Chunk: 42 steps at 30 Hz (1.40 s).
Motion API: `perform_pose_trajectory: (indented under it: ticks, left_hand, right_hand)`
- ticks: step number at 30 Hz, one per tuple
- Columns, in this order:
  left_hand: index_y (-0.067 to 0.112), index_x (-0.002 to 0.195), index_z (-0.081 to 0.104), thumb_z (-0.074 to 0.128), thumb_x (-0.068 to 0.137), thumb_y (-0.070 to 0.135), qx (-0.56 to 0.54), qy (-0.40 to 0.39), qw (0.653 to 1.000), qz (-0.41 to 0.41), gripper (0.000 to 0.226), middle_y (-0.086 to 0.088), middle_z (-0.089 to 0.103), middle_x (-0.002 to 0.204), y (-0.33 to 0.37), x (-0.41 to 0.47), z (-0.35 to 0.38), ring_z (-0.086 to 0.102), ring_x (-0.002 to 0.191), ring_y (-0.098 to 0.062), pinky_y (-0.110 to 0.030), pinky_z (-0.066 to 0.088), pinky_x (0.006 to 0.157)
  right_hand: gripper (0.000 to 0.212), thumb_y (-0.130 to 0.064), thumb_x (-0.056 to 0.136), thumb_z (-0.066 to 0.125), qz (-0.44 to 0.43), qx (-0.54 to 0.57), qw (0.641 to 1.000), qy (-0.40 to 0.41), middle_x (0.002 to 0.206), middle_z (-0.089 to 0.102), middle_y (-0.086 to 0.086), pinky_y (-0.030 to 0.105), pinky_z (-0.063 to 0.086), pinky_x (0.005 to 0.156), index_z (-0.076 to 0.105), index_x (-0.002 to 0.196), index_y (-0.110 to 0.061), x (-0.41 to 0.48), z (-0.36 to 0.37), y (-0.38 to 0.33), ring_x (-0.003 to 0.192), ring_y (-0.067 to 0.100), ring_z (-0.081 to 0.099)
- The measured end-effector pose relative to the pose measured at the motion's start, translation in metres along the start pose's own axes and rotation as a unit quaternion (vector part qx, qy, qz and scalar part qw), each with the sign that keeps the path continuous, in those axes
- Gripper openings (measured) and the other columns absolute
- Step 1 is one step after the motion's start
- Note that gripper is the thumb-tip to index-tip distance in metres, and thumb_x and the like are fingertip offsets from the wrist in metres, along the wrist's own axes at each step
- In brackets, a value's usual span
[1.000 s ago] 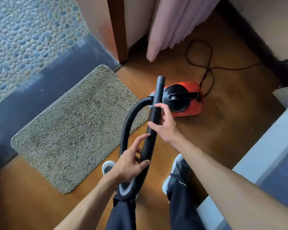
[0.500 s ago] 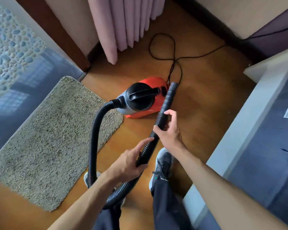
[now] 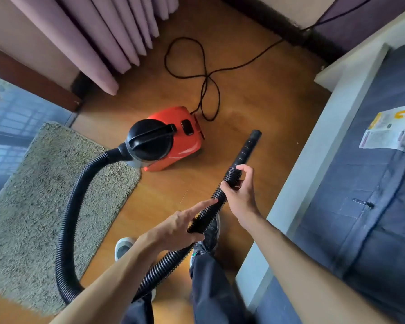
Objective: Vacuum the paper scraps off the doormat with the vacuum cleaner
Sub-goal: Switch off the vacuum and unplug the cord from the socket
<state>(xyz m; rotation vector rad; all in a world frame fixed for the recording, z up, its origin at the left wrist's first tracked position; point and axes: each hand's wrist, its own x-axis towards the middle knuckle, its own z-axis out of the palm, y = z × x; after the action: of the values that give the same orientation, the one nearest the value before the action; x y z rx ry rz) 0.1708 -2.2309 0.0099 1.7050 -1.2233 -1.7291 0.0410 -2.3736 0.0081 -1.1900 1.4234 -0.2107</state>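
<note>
Most of the view is wooden floor. At nine o'clock lies the shaggy doormat, and a grey mattress fills the three o'clock side. A pink curtain hangs at eleven o'clock. The red vacuum cleaner stands just above centre, its front at the doormat's corner, and its cord loops toward twelve o'clock. Its ribbed hose arcs over the doormat and swings round at seven o'clock to both hands. The left hand holds it at six o'clock, thumb curled under and forefinger straight along it. The right hand curls round it just below the nozzle, which points toward one o'clock.
</note>
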Motion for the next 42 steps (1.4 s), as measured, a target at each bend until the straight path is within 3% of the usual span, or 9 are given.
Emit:
perform_pose_trajectory:
  ticks: [4,8,12,16,24,28,30,35,42]
  left_hand:
    - [0.071,0.140,0.011,0.075,0.085,0.016,0.040,-0.019,0.999,-0.028,0.101,0.009,0.042,0.154,0.000,0.025,0.006,0.058,0.116,-0.009,-0.029,0.049,0.098]
    - [0.076,0.135,0.012,0.078,0.082,0.023,0.038,-0.039,0.997,-0.052,0.100,0.000,0.055,0.142,-0.009,0.037,0.010,0.064,0.101,-0.015,-0.042,0.058,0.088]
    - [0.073,0.136,0.015,0.077,0.084,0.017,0.022,-0.061,0.996,-0.066,0.099,0.000,0.065,0.110,-0.021,0.044,0.008,0.062,0.066,-0.006,-0.039,0.062,0.071]
    - [0.070,0.138,0.020,0.076,0.084,0.017,0.000,-0.052,0.995,-0.086,0.094,0.004,0.061,0.126,-0.038,0.048,0.008,0.070,0.096,-0.020,-0.044,0.061,0.080]
    - [0.059,0.146,0.022,0.071,0.088,0.017,0.054,-0.081,0.985,-0.145,0.086,-0.005,0.056,0.136,-0.077,0.070,-0.001,0.066,0.096,-0.021,-0.039,0.059,0.083]
    - [0.065,0.144,0.015,0.072,0.088,0.022,0.080,-0.098,0.978,-0.165,0.091,-0.005,0.051,0.144,-0.093,0.079,-0.003,0.061,0.110,-0.022,-0.041,0.057,0.087]
    - [0.063,0.146,0.014,0.072,0.090,0.024,0.094,-0.102,0.975,-0.172,0.090,-0.007,0.053,0.138,-0.097,0.082,-0.005,0.056,0.106,-0.018,-0.032,0.054,0.081]
    - [0.057,0.150,0.015,0.069,0.091,0.022,0.105,-0.103,0.972,-0.184,0.087,-0.010,0.053,0.137,-0.101,0.088,-0.009,0.056,0.095,-0.017,-0.029,0.052,0.081]
    - [0.063,0.146,0.012,0.070,0.090,0.030,0.096,-0.110,0.970,-0.195,0.087,-0.007,0.055,0.133,-0.107,0.099,-0.012,0.055,0.114,-0.021,-0.028,0.045,0.082]
  right_hand:
    - [0.059,-0.005,0.083,0.071,0.046,0.047,0.998,0.000,0.117,0.058,0.014,0.013,0.052,0.061,0.036,0.121,-0.034,0.010,-0.018,0.013,0.093,0.015,0.065]
    - [0.073,-0.003,0.077,0.077,0.086,0.045,0.995,-0.036,0.115,0.062,0.013,0.010,0.051,0.062,0.033,0.123,-0.039,0.017,-0.023,0.029,0.098,0.018,0.066]
    - [0.077,-0.008,0.076,0.079,0.112,0.025,0.992,-0.048,0.117,0.063,0.010,0.015,0.050,0.067,0.032,0.122,-0.046,0.025,-0.019,0.043,0.100,0.017,0.067]
    - [0.075,-0.007,0.078,0.077,0.139,0.022,0.989,-0.044,0.118,0.062,0.010,0.011,0.049,0.061,0.032,0.123,-0.045,0.040,-0.011,0.060,0.098,0.014,0.067]
    - [0.073,-0.009,0.079,0.078,0.188,-0.002,0.981,-0.051,0.115,0.062,0.009,0.016,0.042,0.065,0.032,0.125,-0.042,0.070,0.016,0.097,0.091,0.010,0.063]
    - [0.071,-0.010,0.081,0.076,0.204,-0.056,0.974,-0.082,0.113,0.062,0.009,0.022,0.050,0.065,0.029,0.126,-0.039,0.087,0.027,0.106,0.092,0.015,0.064]
    - [0.068,-0.014,0.081,0.076,0.209,-0.107,0.968,-0.094,0.109,0.061,0.007,0.032,0.058,0.068,0.030,0.127,-0.035,0.094,0.031,0.105,0.089,0.019,0.065]
    - [0.065,-0.042,0.084,0.070,0.049,-0.477,0.871,-0.112,0.128,0.047,0.014,0.037,0.045,0.084,0.033,0.132,-0.019,0.112,0.048,0.074,0.114,0.031,0.047]
    - [0.089,-0.030,0.083,0.075,-0.227,-0.449,0.856,-0.117,0.156,0.025,0.014,0.037,0.038,0.110,0.024,0.151,-0.006,0.150,0.110,0.011,0.140,0.030,0.034]
